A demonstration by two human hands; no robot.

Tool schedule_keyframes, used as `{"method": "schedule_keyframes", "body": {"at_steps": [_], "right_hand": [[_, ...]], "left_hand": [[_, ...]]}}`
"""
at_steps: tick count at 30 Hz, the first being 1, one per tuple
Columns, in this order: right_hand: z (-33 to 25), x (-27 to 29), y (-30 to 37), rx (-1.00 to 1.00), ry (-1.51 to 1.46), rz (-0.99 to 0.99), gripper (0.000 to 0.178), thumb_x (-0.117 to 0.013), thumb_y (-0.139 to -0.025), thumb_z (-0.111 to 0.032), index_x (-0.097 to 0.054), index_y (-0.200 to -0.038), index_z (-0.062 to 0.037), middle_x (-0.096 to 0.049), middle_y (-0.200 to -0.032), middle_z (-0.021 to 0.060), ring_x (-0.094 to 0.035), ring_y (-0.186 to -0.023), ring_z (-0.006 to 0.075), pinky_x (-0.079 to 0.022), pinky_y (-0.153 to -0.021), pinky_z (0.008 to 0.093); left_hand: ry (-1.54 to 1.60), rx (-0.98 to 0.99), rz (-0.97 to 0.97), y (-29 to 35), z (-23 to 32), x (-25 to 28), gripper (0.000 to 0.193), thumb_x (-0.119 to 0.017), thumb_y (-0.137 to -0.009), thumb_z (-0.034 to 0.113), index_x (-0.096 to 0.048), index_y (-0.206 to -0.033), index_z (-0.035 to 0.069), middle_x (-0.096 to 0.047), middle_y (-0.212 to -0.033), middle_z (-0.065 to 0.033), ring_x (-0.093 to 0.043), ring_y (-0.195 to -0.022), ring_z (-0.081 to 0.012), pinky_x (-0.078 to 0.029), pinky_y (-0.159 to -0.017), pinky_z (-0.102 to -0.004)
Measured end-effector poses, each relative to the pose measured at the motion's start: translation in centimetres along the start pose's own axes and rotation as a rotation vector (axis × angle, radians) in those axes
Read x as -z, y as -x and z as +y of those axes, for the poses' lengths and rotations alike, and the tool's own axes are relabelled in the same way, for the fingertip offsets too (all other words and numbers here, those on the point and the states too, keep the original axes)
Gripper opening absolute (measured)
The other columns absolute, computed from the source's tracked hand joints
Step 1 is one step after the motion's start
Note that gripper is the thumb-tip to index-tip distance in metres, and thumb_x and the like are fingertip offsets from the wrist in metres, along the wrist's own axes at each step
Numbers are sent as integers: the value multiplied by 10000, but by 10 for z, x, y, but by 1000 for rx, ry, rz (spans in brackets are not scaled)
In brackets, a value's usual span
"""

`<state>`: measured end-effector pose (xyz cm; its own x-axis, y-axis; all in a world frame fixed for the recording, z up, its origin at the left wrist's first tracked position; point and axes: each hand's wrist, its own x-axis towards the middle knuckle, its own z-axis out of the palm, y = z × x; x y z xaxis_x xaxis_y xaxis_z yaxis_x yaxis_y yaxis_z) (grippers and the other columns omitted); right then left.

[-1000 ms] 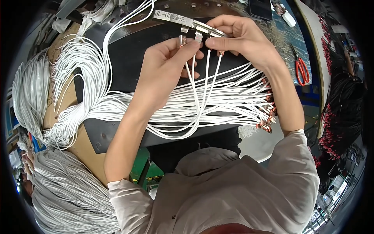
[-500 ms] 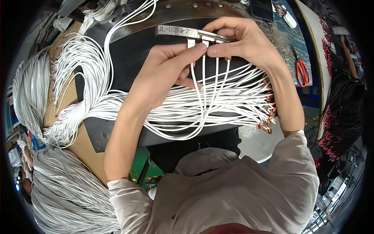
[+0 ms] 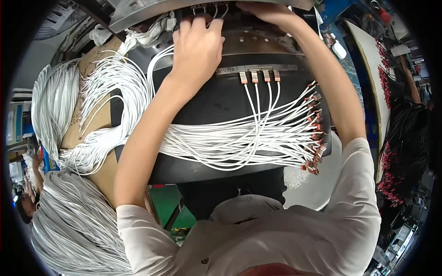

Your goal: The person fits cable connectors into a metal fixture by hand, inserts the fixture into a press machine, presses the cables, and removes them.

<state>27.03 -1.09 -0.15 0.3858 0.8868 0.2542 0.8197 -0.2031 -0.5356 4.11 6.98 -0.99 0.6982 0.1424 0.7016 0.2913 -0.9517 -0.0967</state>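
My left hand reaches to the metal machine edge at the top, its fingers bent around white cables that run behind it. Cable ends hang from the machine just beyond those fingertips. My right hand is at the machine's shaded underside, fingers stretched leftward and partly in shadow. Below both hands, on the black mat, lies a narrow metal bar fixture. Several white cables with small metal plug connectors sit in a row along its near side.
A bundle of white cables crosses the mat, its reddish connector ends at the right. Thick grey-white cable bundles hang at the left. The machine's grey metal edge spans the top. Black cables with red ends hang far right.
Both hands have left the metal bar and moved up and away to the machine. The bar with its connectors, held before, now lies on the mat. The view has shifted towards the machine.
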Motion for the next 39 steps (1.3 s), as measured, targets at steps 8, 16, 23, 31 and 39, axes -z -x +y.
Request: {"method": "schedule_keyframes", "body": {"at_steps": [8, 16, 23, 31, 39], "right_hand": [[84, -50, -69, 439, -147, 431, 224, -680, -888, -156, -704, -1089, -61, -686, -877, 118, -609, -838, 166, -506, -772, 331], [3, 9, 40, 166, 159, 299, 289, -716, -863, -190, -676, -1077, -1, -694, -906, 167, -642, -850, 284, -499, -788, 372], [-13, 10, 84, 235, 208, 159, 239, -711, -879, -177, -685, -1049, -10, -638, -757, 98, -576, -682, 178, -462, -632, 316], [-25, 79, 109, 54, -249, -334, 193, -696, -885, -130, -648, -1019, 1, -615, -796, 58, -543, -688, 123, -435, -617, 293], [-40, 56, 131, 44, 162, -343, 190, -593, -947, -71, -606, -1114, 19, -643, -998, 87, -581, -887, 156, -471, -800, 333]], "left_hand": [[4, 54, -102, -25, -3, -47, 205, -646, -794, 36, -654, -996, 3, -666, -930, -190, -631, -785, -353, -577, -770, -429], [506, 16, -19, 16, -13, 82, 21, -605, -783, 12, -624, -792, 8, -630, -710, -126, -580, -675, -278, -473, -622, -369], [-320, 409, 183, 103, -152, 118, 261, -652, -879, 103, -625, -1118, 2, -648, -1124, -130, -602, -1039, -287, -456, -901, -394], [283, 259, -183, 72, 9, 107, 238, -699, -841, 154, -668, -1044, 34, -631, -1143, -92, -588, -1021, -279, -422, -893, -389], [472, 26, -337, 34, 103, 85, 391, -702, -869, 352, -669, -1051, 8, -622, -1072, -151, -585, -1008, -308, -495, -783, -421]]}}
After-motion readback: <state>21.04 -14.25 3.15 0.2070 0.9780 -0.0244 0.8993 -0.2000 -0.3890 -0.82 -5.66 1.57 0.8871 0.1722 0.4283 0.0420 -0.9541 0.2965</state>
